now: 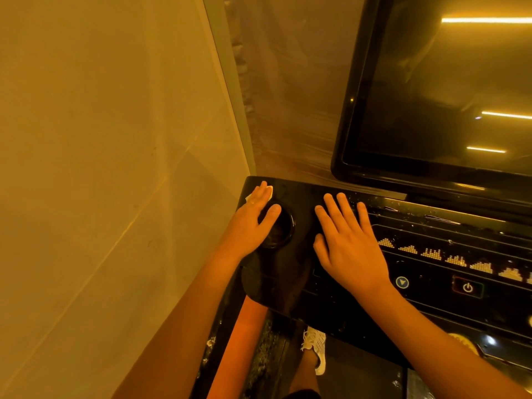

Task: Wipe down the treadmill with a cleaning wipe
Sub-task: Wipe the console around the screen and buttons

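The console (290,272) was glossy black with pale dotted bar patterns (454,259); the wipe (68,190) white, the shoe (315,348) white.

Wall (100,139) was hard left, with the treadmill console (288,286) butted against it. Screen (431,96) stood behind the console, to the right. Cup holder (280,236) sat in the console's left end. Wipe (269,188) lay on the far-left corner, behind the holder, under the left grip's (253,220) flat fingers; its thumb reached over the holder rim. Right grip (348,243) lay flat on the console, right of the holder and left of the program display (454,257). Play button (402,282) was just right of that wrist, power button (467,287) further right. Shoe (315,349) was below the console's near edge.
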### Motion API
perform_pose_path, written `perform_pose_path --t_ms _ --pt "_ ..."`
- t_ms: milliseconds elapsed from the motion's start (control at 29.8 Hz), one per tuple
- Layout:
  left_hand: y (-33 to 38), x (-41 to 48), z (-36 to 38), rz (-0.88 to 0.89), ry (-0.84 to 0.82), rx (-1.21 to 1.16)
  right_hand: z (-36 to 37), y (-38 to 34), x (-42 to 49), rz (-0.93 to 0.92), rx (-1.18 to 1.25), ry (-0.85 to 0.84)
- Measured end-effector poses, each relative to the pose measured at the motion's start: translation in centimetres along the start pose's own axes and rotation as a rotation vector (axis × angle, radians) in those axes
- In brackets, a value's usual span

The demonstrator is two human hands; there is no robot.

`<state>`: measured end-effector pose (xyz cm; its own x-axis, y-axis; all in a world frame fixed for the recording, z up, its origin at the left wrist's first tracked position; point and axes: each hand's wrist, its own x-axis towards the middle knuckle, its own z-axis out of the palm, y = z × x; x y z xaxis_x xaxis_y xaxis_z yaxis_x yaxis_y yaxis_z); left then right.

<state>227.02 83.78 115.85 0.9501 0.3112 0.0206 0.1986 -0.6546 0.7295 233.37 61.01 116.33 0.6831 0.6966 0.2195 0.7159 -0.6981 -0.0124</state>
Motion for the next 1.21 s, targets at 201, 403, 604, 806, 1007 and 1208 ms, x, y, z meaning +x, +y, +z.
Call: perform_pose_path --t_ms 201,403,604,806,1007,1208 --pt "1.3 3.1 -0.8 -0.062 -0.053 0.000 0.0 0.0 0.0 -0.003 0.002 0.014" --pt "0.4 0.8 -0.3 -0.026 -0.072 0.008 0.0 0.0 0.0 -0.001 0.006 0.010" --pt "-1.1 0.2 -0.8 -0.062 -0.058 -0.171 0.0 0.0 0.1 -0.003 0.001 0.009" --pt "-3.1 -1.8 -0.2 -0.056 0.008 -0.155 -0.1 0.0 0.0 -0.002 -0.002 0.003" --pt "-5.8 -7.1 1.4 -0.060 0.012 -0.105 0.0 0.0 0.1 -0.001 -0.002 0.017" --pt "-5.8 -10.5 3.5 -0.014 0.006 -0.007 0.0 0.0 0.0 -0.002 0.004 0.023"
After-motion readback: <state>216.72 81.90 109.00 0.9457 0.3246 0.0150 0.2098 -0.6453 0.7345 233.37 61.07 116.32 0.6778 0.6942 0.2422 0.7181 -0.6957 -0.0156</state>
